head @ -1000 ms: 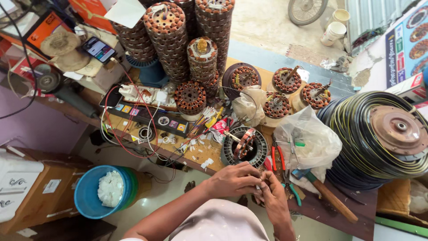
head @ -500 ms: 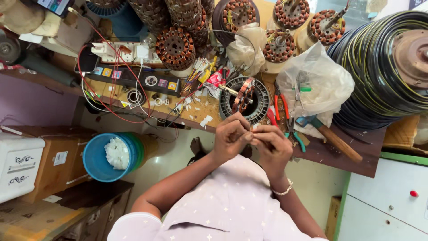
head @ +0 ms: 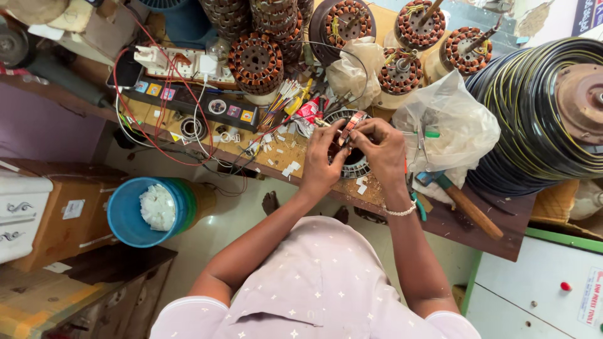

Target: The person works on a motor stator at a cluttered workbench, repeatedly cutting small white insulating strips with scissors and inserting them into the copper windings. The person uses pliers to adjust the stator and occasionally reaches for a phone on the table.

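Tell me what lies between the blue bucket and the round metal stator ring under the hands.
In the head view: pale floor, then the wooden bench edge with hanging red wires and white paper scraps.
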